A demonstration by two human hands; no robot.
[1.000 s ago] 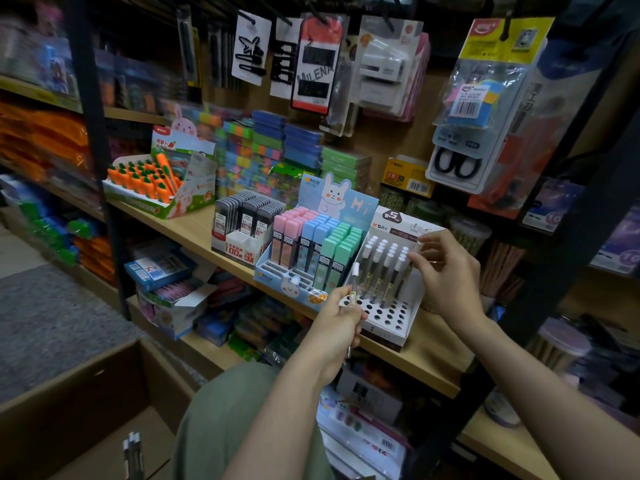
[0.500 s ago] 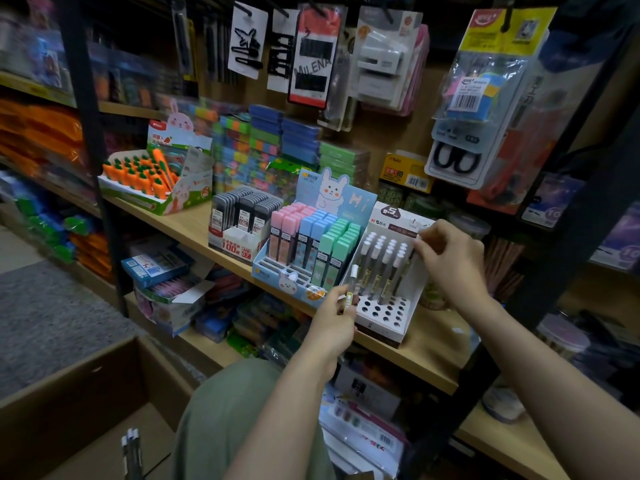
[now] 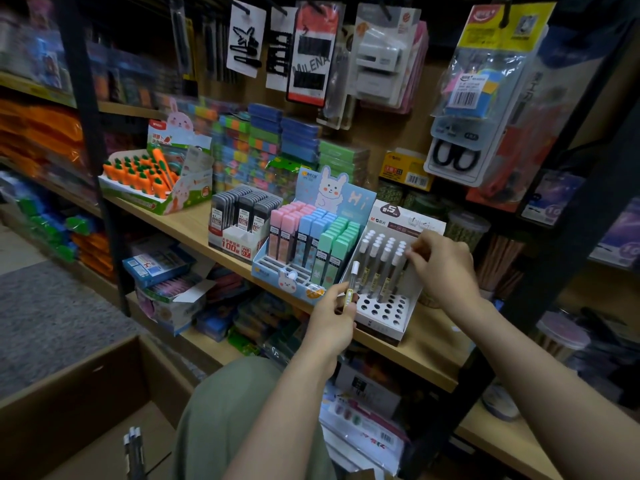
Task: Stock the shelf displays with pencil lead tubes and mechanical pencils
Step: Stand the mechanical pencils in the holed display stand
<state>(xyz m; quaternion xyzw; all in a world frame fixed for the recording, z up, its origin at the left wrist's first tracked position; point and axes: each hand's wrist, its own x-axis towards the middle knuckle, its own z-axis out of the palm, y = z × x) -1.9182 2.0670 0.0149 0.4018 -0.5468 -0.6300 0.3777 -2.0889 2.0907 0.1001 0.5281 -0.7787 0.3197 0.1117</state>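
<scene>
Head view: The left hand pinches one lead tube, standing almost straight up, white cap at 12 o'clock. The white display box sits on the shelf just at 2 o'clock from that hand, with open holes nearest it. The right hand pinches a tube in the back rows, so the left hand is nearer the open holes.

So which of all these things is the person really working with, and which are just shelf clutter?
In the job:
left hand holding a lead tube
right hand at the tubes in the white display box

Just lying about:
carrot box
pastel rabbit box
hanging scissors
</scene>
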